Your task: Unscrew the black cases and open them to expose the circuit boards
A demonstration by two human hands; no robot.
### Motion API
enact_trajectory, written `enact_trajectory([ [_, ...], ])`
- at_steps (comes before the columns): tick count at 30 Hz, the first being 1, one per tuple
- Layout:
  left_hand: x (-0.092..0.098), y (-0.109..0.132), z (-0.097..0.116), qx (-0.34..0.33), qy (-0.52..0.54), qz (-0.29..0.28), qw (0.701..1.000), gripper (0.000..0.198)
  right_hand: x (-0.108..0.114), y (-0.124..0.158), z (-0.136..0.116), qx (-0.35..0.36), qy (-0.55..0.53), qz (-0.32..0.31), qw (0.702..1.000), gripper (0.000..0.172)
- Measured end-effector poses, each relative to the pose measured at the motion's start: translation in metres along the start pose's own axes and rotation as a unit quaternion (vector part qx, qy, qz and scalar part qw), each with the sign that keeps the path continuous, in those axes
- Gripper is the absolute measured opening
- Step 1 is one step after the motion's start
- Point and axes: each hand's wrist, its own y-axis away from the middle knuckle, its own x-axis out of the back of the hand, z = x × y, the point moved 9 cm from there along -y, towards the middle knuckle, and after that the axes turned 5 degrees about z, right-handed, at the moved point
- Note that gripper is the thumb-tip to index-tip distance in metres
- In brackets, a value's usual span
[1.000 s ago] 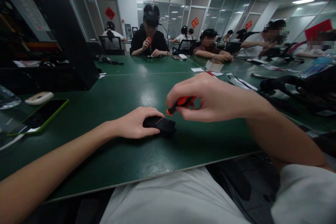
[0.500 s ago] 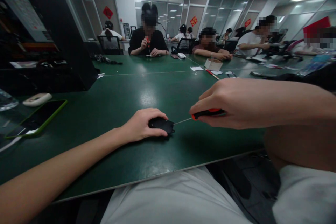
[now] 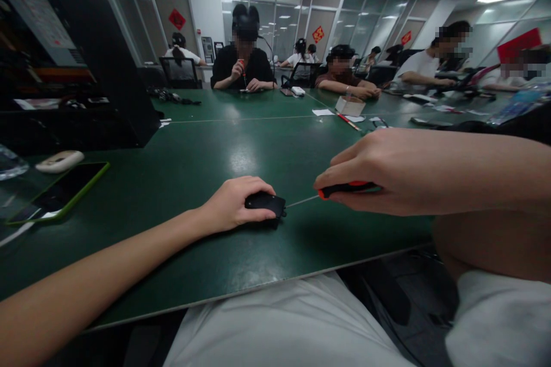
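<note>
Far left, on the green tabletop (image 3: 241, 149): a phone (image 3: 60, 190) in a green case, flat, screen up, near the tabletop's left edge. Just behind it, a white oval object (image 3: 59, 161), apart from the phone. Behind both, a tall black cabinet (image 3: 99, 69), upright at the tabletop's far left.

Toward the middle, reaching in from the lower left along a bare forearm: the left hand (image 3: 232, 206), palm down, cupped over a small black device (image 3: 266, 203). Fingers (image 3: 253, 184) curled over the device's top and near side, closed on it and pressing it to the tabletop. Only the device's right end in sight past the fingertips. Device itself flat on the tabletop, near the front edge, roughly in the centre of the view.

Just to the right of the device: the thin metal shaft of a screwdriver (image 3: 348, 188), nearly level, tip at the device's right end; whether seated in a screw, cannot tell.

Further right, coming in from the right edge: the right hand (image 3: 387, 172), raised a little above the tabletop, knuckles up. Fingers (image 3: 340, 167) and thumb pinched shut around the screwdriver's red and black handle, most of the handle hidden inside the grip.

Further back, right of centre: a small pale box (image 3: 349, 106) on the tabletop with slips of white paper beside it. At the far side, other people seated, among them a person in a black top (image 3: 244, 66), well apart from the two hands.
</note>
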Motion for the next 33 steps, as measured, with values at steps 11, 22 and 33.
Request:
enact_trajectory([
  [11, 0.0, 0.0, -0.001, 0.002, -0.003, 0.0, 1.0, 0.035, -0.006, 0.001, 0.009, -0.009, -0.027, -0.023, 0.999, 0.017],
  [22, 0.001, 0.0, 0.0, 0.0, 0.003, 0.007, 1.0, 0.033, -0.007, 0.003, 0.013, -0.022, -0.01, -0.037, 0.999, 0.017],
  [33, 0.0, 0.001, -0.001, -0.002, -0.004, 0.002, 1.0, 0.036, -0.019, -0.007, 0.016, 0.008, -0.076, -0.041, 0.996, 0.024],
])
